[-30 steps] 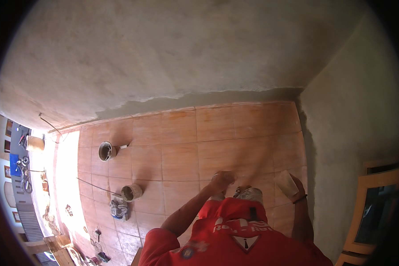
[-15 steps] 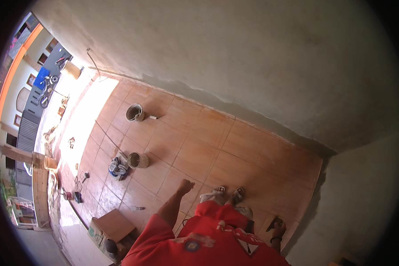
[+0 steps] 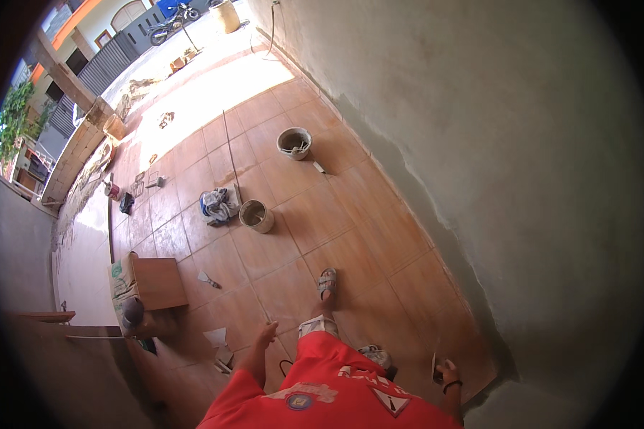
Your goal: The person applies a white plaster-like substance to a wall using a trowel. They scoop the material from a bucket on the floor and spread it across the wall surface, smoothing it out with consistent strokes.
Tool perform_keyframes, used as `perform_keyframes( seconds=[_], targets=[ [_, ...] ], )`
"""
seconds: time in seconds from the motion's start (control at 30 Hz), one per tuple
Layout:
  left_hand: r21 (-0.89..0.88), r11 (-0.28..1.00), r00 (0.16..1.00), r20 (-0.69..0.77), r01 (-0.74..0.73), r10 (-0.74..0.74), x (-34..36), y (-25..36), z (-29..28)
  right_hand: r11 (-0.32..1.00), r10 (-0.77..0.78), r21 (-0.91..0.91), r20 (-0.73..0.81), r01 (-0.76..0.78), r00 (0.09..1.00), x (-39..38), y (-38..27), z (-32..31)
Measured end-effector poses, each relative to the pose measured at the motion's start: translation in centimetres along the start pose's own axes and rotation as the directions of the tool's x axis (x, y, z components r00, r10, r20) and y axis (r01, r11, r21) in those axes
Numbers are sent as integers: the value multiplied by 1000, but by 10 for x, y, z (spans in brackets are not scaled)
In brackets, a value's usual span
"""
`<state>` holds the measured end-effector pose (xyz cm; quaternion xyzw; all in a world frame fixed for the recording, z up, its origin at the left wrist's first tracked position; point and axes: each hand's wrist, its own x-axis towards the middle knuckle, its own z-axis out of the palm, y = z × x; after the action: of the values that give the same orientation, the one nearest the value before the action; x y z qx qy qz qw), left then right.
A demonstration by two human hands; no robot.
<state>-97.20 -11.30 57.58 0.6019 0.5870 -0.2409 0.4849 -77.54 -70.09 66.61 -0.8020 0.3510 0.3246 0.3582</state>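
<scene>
My right hand point(image 3: 449, 373) grips a flat plastering trowel point(image 3: 436, 367), held low beside the right wall point(image 3: 551, 200). My left hand point(image 3: 267, 332) hangs loosely closed at my left, with nothing visible in it. My sandalled foot point(image 3: 328, 284) stands on the orange tiled floor point(image 3: 286, 250). A scraper point(image 3: 209, 279) and pale offcuts point(image 3: 217, 338) lie on the tiles to my left. A damp grey plaster band runs along the foot of the wall on my right.
Two buckets point(image 3: 294, 143) point(image 3: 257, 216) stand ahead, beside a cloth heap point(image 3: 219, 206) and a long rod point(image 3: 230, 150). A wooden box point(image 3: 159, 282) with sacking sits at left. A block ledge point(image 3: 79, 161), sunlit strip and motorbike point(image 3: 166, 30) lie beyond.
My view has swung left toward the open end, bringing the box and ledge further in. A foot has stepped forward. The trowel in my right hand is lower and less visible.
</scene>
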Motion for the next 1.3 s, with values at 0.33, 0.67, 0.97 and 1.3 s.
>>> perform_keyframes(
  seconds=[0.33,0.67,0.97,1.3],
  targets=[
    [-313,939,988,-102,-145,119,73,156,-95,979,36,-202,171,-1,985,68,-135,90],
    [-411,886,974,-152,-216,167,177,295,-125,936,68,-353,159,-8,985,64,-256,124],
    [-452,889,992,-60,70,-109,185,355,-103,930,-39,-355,177,101,983,155,-429,151],
    [-442,895,992,-124,-57,2,294,474,-151,887,-402,-180,147,424,904,165,-649,157]
  ],
)
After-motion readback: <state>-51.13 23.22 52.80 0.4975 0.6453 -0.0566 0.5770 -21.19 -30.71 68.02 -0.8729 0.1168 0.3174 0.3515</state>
